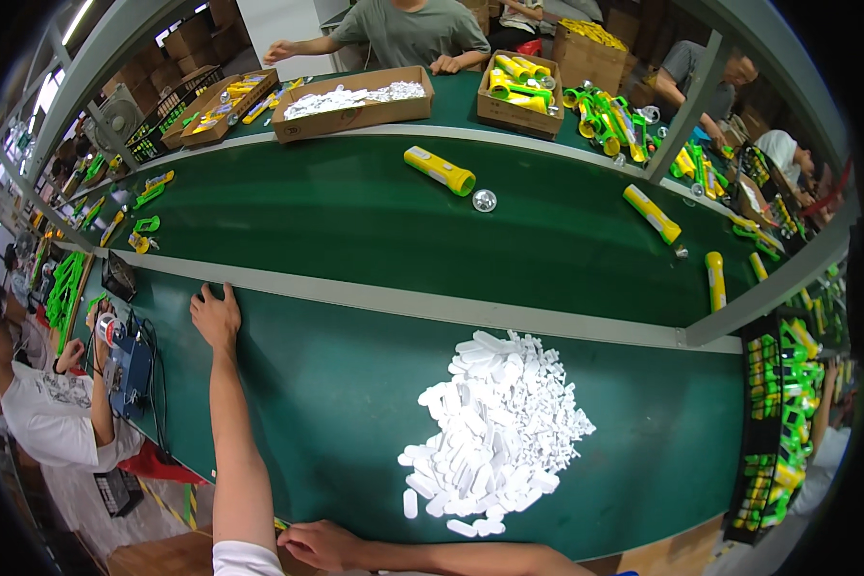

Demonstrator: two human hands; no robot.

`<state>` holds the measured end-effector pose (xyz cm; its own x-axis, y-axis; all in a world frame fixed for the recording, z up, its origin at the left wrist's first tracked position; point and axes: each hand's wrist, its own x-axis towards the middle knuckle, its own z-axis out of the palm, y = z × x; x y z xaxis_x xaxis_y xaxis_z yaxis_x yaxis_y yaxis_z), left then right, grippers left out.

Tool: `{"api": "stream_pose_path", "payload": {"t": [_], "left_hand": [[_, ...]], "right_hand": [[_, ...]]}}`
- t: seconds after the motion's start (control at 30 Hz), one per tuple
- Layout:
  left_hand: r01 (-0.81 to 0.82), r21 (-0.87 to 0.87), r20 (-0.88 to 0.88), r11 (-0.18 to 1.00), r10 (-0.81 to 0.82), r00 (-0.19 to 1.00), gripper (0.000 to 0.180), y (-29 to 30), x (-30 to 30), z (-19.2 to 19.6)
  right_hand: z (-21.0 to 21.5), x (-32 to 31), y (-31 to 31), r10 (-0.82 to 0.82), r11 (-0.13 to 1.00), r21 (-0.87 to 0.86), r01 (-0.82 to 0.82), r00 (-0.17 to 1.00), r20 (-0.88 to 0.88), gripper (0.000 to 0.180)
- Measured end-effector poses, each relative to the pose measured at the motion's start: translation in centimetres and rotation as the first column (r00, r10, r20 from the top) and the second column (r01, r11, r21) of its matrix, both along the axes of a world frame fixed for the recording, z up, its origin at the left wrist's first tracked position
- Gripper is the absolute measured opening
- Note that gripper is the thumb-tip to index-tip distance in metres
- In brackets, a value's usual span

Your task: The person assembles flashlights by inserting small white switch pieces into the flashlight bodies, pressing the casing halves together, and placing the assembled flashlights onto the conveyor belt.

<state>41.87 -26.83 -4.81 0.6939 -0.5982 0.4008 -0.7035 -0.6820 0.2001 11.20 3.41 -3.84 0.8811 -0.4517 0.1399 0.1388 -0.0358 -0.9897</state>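
Observation:
My left hand (217,315) is stretched far forward over the green tabletop (307,384), by the grey metal rail (403,300). Its thumb and fingers are apart, and nothing shows in them. Close to the table's front edge, my right hand (324,544) has curled fingers; whatever they hold, if anything, is hidden. A small yellow-green bit shows just left of those fingers, too little of it to name. To the right of both hands lies a big heap of white plastic pieces (485,432), flat oblong ones on the left and smaller ones on the right.
Beyond the rail, a green conveyor belt (307,211) carries yellow flashlights (439,171) and a round silver reflector (485,201). A black crate (763,384) of green-yellow parts stands right. On the left are a blue box device (132,370) with cables and a co-worker (53,413). Cardboard boxes (355,117) line the far side.

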Motion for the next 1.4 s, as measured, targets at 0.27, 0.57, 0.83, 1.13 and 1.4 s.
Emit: {"api": "stream_pose_path", "payload": {"t": [0.27, 0.57, 0.83, 1.13, 1.4], "left_hand": [[0.007, -0.055, 0.083, 0.998, -0.002, 0.997, 0.055, 1.2, 0.3, -0.3], [0.075, -0.001, 0.060, 0.997, -0.075, 0.995, 0.057, -0.4, 1.4, 0.4], [-0.011, 0.150, 0.178, 0.989, -0.016, 0.984, 0.046, -3.7, 15.7, 2.0], [0.038, 0.163, 0.330, 0.986, -0.091, 0.940, 0.040, -11.7, 26.2, 0.6], [0.130, 0.563, 0.363, 0.816, -0.386, 0.848, 0.051, -13.6, 43.1, -1.9]], "right_hand": [[-0.6, 0.6, 1.0, -0.016, 1.000, 0.013, 0.016, 1.000, 0.005, 0.017], [1.2, 0.1, 0.1, -0.042, 0.999, -0.028, 0.042, 0.999, -0.013, 0.014], [0.1, 0.4, 0.5, 0.052, 0.991, -0.118, -0.064, 0.994, -0.100, 0.016], [-9.4, 1.2, -1.8, 0.091, 0.989, -0.109, -0.102, 0.991, -0.100, 0.020], [-7.0, 3.4, -4.1, -0.216, 0.974, -0.004, 0.225, 0.928, -0.303, 0.017]]}}
